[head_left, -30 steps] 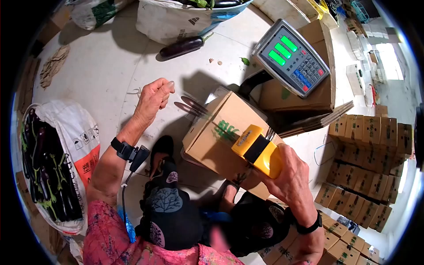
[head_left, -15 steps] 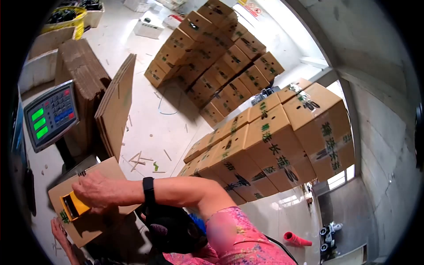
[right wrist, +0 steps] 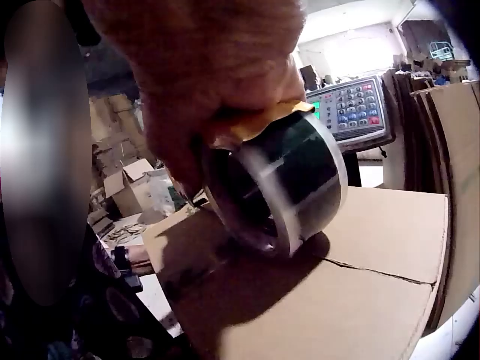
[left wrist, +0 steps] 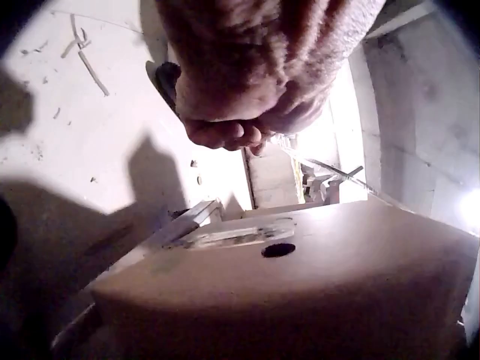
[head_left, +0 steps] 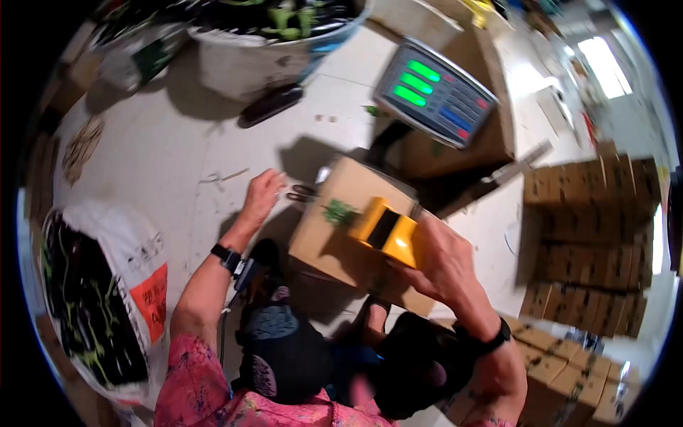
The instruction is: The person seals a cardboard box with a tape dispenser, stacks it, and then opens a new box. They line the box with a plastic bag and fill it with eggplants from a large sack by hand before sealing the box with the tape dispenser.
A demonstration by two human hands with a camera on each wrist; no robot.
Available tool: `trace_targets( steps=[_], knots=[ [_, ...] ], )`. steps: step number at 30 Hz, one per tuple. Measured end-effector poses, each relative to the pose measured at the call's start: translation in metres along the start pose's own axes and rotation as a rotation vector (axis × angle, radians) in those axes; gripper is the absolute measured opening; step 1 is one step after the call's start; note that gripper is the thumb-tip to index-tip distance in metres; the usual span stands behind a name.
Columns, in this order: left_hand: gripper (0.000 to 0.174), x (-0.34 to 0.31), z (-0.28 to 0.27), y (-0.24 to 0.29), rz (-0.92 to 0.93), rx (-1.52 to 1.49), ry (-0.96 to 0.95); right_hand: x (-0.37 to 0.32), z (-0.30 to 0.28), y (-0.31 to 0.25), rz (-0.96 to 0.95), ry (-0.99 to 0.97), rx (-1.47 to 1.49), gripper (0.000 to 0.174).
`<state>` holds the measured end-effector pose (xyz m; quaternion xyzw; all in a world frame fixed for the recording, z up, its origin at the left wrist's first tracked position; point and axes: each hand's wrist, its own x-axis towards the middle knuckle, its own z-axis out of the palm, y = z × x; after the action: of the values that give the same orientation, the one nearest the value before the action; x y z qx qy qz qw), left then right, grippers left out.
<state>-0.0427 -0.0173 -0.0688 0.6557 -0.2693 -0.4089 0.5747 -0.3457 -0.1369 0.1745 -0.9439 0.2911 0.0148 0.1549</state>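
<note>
My right hand (head_left: 445, 260) grips a yellow tape dispenser (head_left: 384, 231) by its end, low over the top of a cardboard carton (head_left: 320, 238) with green print. In the right wrist view the dispenser's wide tape roll (right wrist: 304, 176) sits right at the carton's surface. My left hand (head_left: 263, 196) hangs in the air off the carton's left end, fingers curled in; nothing shows in its grasp. The left wrist view has those curled fingers (left wrist: 225, 133) beyond the carton's side, which has a round hole (left wrist: 278, 250). The carton rests at a weighing scale with a lit display (head_left: 434, 92).
Eggplants fill a white sack (head_left: 142, 242) at left and a larger white sack (head_left: 238, 67) at the top. A single eggplant (head_left: 270, 107) lies on the floor. Flat cardboard (head_left: 491, 183) leans right of the scale; stacked cartons (head_left: 590, 245) stand at far right.
The head view swung right to the stacked cartons, then back. My left hand has come lower and a little closer to the carton. The dispenser stays in my right hand over the carton top.
</note>
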Motion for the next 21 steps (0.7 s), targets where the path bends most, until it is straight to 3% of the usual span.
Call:
trace_targets(
  steps=[10, 18, 21],
  knots=[
    [0.029, 0.001, -0.013, 0.02, 0.044, -0.045, 0.01, 0.003, -0.003, -0.011, 0.113, -0.086, -0.06, 0.061],
    [0.028, 0.0, 0.0, 0.004, 0.075, 0.007, 0.029, 0.003, -0.005, -0.014, 0.079, -0.068, -0.069, 0.062],
    [0.029, 0.001, 0.016, -0.014, 0.205, 0.085, 0.068, 0.003, -0.005, -0.017, 0.111, -0.084, -0.07, 0.062]
  ],
)
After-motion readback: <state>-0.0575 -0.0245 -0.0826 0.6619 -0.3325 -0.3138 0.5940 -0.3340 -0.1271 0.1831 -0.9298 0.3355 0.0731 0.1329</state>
